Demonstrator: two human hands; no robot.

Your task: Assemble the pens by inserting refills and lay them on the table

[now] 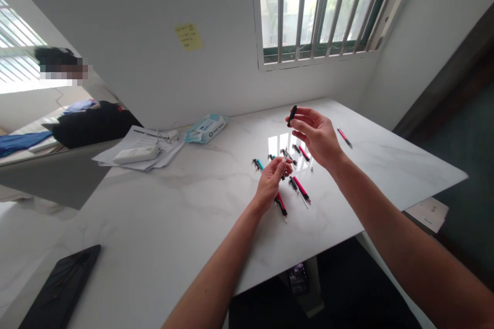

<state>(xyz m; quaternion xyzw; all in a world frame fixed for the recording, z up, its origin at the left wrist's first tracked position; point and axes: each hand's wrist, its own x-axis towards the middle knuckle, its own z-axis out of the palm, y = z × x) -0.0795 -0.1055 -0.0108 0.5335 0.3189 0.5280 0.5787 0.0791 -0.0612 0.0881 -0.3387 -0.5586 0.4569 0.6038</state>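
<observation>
My right hand (318, 136) is raised above the table, pinching a short black pen part (292, 116) between thumb and fingertips. Lower and to the left, my left hand (269, 182) is closed around a slim pen piece (284, 160) with a light tip, mostly covered by the fingers. Around the hands lie taken-apart pens: a red barrel (301, 188) beside a black part and a thin white refill, another red barrel (281, 204) just below my left hand, a third red one (304, 153), and a blue barrel (260, 165). A whole-looking red pen (345, 137) lies apart on the right.
On the marble-patterned white table (185, 215) are a wet-wipes pack (206, 128), papers (131, 136) with a white device (137, 154), and a black tablet-like slab (59, 288). Behind is a barred window (316, 10). A person in black (92, 123) shows at far left.
</observation>
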